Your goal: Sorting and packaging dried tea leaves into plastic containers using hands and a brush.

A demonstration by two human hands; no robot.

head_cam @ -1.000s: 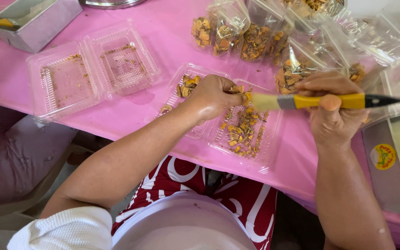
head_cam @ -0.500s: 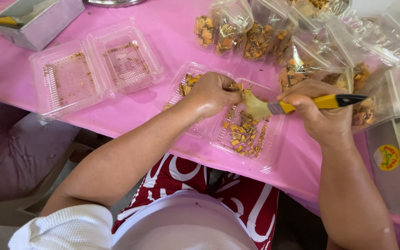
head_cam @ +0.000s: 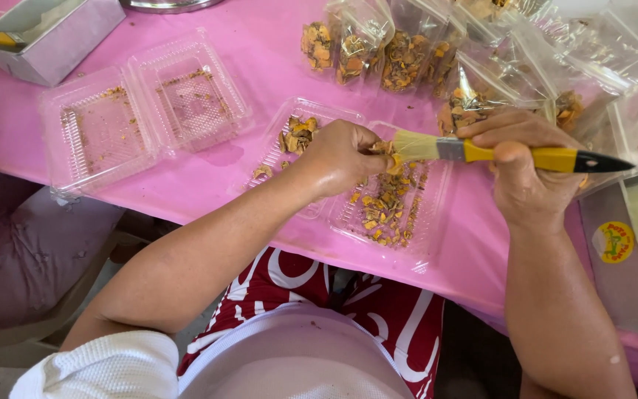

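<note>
Head view. A small orange piece (head_cam: 378,148) is pinched in the left hand (head_cam: 340,155), fingers closed on it, over the open clear tray (head_cam: 430,222). The brush (head_cam: 481,152) is gripped in the right hand (head_cam: 522,166), fingers wrapped round the yellow handle, bristles touching the piece. Best done with light strokes, so that the dust falls into the tray. Chips: dry, irregular, orange-brown. Trays: thin, ribbed plastic. Tabletop (head_cam: 260,59): smooth pink. Filled bags (head_cam: 407,59) behind.

An empty clear clamshell tray (head_cam: 142,111) lies beside a metal box (head_cam: 57,37).
</note>
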